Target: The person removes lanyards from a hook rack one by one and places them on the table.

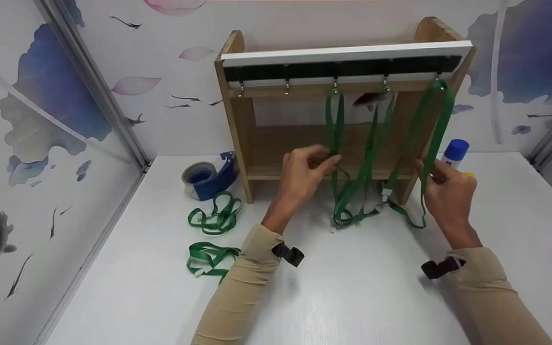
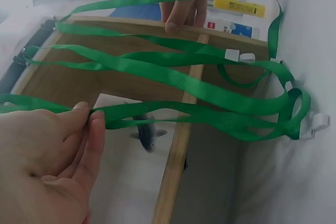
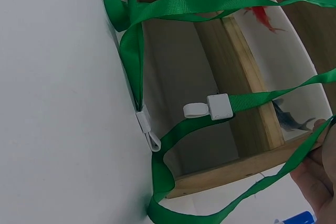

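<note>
Three green lanyards hang from the hooks of a wooden rack (image 1: 324,88). My left hand (image 1: 302,170) pinches the leftmost hanging lanyard (image 1: 334,115) between thumb and fingertips, partway down its strap. Beside it, the middle lanyard (image 1: 368,158) reaches down to the table, where the lower straps bunch together. At the right, my right hand (image 1: 451,191) holds one strand of the rightmost lanyard (image 1: 443,115), with the fingers curled by the strap. That lanyard's white plastic buckle (image 3: 219,107) shows in the right wrist view, its lower loop resting on the table.
Two more green lanyards (image 1: 214,215) lie coiled on the table left of the rack. Behind them sits a blue tape dispenser (image 1: 216,179). A blue-capped glue stick (image 1: 455,151) stands right of the rack, near a yellow item (image 2: 239,6). The two left hooks (image 1: 287,87) carry nothing.
</note>
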Motion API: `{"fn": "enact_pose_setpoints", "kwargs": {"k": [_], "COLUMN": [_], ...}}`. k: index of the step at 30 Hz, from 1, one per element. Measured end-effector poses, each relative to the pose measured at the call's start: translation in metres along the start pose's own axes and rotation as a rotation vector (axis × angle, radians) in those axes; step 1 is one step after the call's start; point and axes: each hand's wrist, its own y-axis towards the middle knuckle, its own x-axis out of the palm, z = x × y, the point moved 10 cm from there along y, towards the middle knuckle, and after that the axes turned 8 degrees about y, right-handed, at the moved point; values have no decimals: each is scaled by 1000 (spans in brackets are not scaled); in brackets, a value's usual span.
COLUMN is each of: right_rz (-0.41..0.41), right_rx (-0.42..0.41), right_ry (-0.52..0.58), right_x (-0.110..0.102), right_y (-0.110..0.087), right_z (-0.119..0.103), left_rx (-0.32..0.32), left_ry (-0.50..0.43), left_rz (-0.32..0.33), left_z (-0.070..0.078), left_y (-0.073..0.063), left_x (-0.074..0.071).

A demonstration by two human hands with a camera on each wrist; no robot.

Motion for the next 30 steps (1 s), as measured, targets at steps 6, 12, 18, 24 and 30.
{"fn": "enact_pose_setpoints", "kwargs": {"k": [6,12,18,24,30], "right_rz": [-12,-12,-14,-5,6], "right_rx": [10,16,12,-14,-25], "right_ry": [7,-6,-1,12,8], "right_x": [0,-1,1,2,2], "right_y": [1,1,0,0,0], "right_z": [1,5,5,1,-1], "left_rx": [108,221,142,-36,-30], "left_ry": [70,254,252,264,210], "left_rz": [124,103,-10,-92,30], "left_z": [25,63,57,22,5], "left_y": [-4,-9,-15,-20,-15], "left_x": [-35,-56,-59,-60,-76]}}
